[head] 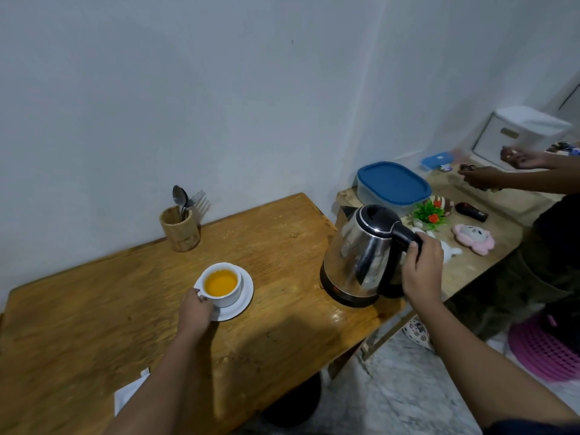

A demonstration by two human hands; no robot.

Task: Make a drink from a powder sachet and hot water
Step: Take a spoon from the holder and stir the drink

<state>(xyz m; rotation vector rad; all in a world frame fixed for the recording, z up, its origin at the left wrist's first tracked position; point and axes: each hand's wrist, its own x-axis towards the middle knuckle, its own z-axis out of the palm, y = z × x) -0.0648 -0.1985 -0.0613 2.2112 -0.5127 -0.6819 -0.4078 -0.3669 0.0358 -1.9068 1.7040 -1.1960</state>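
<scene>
Head view, looking down on a worn honey-coloured wooden table (282, 233) set against a white wall. Centre left: a white ceramic cup (222, 284) filled with opaque orange liquid, seated on a round white saucer (243, 296), rim level, nothing spilled around it. Left hand (196, 310) closed on the cup's near-left side, fingers pinched at what appears to be the handle, forearm running in from the bottom edge. To the right, near the table's right edge: a polished stainless-steel electric kettle with black lid and black handle (364, 255), upright on its black base, spout turned away toward the wall, handle facing the wearer. Right hand (422, 265) wrapped firmly around that handle.

Cup well apart from kettle, bare wood between them; cup to the left of and slightly nearer than the kettle. Drink seemingly poured and coloured, stirring probably next. Nearest tool: a steel spoon (179, 196) standing beside a fork in a carved wooden holder (180, 229) at the wall, straight beyond the cup, handle down, long axis near vertical. Left hand nearer to it, but occupied; right hand farther off, across the cup. Sachet not clearly identifiable; a white scrap at the table's near edge (128, 397) too indistinct to name.

On a second table at right: a blue-lidded plastic box (394, 183) and another person's hands (480, 177).
</scene>
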